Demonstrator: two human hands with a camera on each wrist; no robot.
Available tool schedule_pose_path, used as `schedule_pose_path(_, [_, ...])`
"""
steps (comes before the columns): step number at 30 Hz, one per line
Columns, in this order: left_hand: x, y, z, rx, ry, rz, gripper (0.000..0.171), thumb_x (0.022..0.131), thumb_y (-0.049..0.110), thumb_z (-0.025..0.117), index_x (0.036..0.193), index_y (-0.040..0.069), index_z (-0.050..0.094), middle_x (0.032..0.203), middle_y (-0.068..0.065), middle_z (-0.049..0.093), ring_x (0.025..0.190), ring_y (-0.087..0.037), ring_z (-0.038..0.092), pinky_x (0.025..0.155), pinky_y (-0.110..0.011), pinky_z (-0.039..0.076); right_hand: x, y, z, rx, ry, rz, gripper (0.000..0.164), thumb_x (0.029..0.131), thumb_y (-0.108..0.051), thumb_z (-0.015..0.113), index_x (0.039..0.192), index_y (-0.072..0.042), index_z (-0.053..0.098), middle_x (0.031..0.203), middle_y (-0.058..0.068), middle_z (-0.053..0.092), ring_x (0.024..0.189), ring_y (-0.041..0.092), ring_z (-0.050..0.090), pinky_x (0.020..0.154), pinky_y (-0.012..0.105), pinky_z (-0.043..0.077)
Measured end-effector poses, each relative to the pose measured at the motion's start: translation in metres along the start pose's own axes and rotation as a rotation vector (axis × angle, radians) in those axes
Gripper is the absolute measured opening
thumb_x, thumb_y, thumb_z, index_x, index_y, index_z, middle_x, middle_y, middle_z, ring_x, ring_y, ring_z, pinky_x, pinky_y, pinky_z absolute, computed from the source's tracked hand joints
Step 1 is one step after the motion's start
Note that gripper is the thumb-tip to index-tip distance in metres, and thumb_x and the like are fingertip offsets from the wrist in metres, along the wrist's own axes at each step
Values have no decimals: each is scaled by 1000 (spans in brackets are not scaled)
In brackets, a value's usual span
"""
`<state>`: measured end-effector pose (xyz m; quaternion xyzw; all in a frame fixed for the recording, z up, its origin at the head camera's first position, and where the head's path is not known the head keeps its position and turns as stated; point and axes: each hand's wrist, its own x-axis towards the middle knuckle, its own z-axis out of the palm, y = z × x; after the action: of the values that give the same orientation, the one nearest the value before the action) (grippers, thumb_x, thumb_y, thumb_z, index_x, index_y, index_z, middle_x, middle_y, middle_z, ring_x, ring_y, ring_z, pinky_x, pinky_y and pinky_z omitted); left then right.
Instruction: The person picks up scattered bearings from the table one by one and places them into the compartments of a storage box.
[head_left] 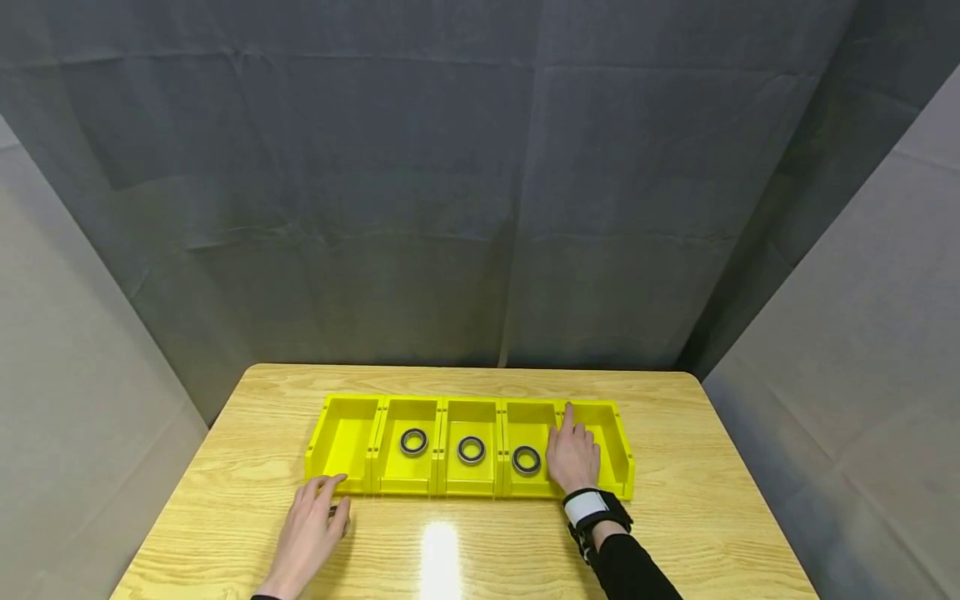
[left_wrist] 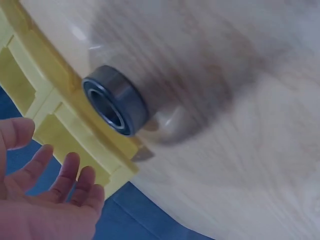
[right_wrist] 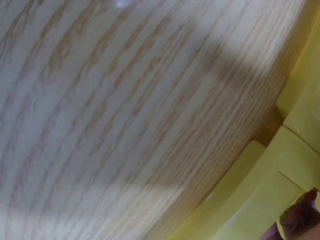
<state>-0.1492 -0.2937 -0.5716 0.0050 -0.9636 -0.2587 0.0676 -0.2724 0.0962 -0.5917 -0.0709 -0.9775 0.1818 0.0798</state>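
A yellow bin row (head_left: 471,493) of several compartments lies across the table. Bearings rest in three of its compartments: one left of centre (head_left: 413,442), one in the middle (head_left: 471,450) and one right of centre (head_left: 527,460). Another bearing (left_wrist: 116,100) lies on the tabletop close to the bin's front wall, face up in the left wrist view. My left hand (head_left: 311,521) hovers over that bearing with fingers spread and loosely bent, partly covering it in the head view. My right hand (head_left: 573,457) reaches over the rightmost divider, index finger straight; its underside is hidden.
The wooden table (head_left: 660,533) has rounded far corners. A dark grey curtain (head_left: 390,208) stands behind it, with pale panels on the left (head_left: 67,375) and right (head_left: 862,400). A black strap with a white patch (head_left: 588,507) wraps the right wrist.
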Motion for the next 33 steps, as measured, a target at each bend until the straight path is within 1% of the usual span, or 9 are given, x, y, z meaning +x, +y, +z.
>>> schedule_pose_path(5, [-7,-6,2,19,-36,-1,42,99,20,62,135,-1,58,131,-30,56,123,-50,52,96,-66,48,0,0,-1,-4,-3,4,59,105,-28,49,154,-2,31,112,29,62,100,45,59,80,55,49])
schedule_pose_path(8, [-10,-9,5,17,-75,-12,45,98,22,64,136,-1,56,134,-32,54,124,-54,51,97,-69,46,0,-1,-1,-2,-4,4,59,105,-28,49,155,-2,30,113,29,62,99,44,59,80,55,49])
schedule_pose_path(14, [-11,-11,9,37,-150,-38,44,98,25,64,135,2,58,132,-28,54,121,-51,52,92,-65,49,1,0,1,7,-14,14,59,105,-28,49,155,-3,29,115,29,61,101,44,58,80,54,48])
schedule_pose_path(16, [-12,-12,10,43,-158,-44,42,99,26,63,134,4,59,129,-25,55,119,-49,53,89,-64,50,1,0,1,6,-16,15,59,105,-28,49,155,-3,29,115,29,61,101,44,58,79,54,47])
schedule_pose_path(21, [-14,-12,13,43,-167,-58,39,98,24,63,132,6,60,129,-22,56,121,-49,52,86,-65,50,1,0,1,3,-25,18,60,105,-28,49,155,-3,29,114,29,61,99,43,57,79,53,48])
schedule_pose_path(28, [-14,-13,16,45,-171,-60,39,96,19,65,132,6,61,129,-23,55,120,-49,52,85,-63,52,1,0,2,10,-23,16,59,105,-28,49,155,-3,29,115,29,61,100,43,58,79,54,48])
schedule_pose_path(33, [-14,-14,17,52,-162,-46,39,94,17,67,131,4,61,128,-24,55,119,-48,52,84,-61,54,1,0,2,17,-10,15,59,105,-28,50,155,-3,30,115,29,61,100,44,58,79,54,48])
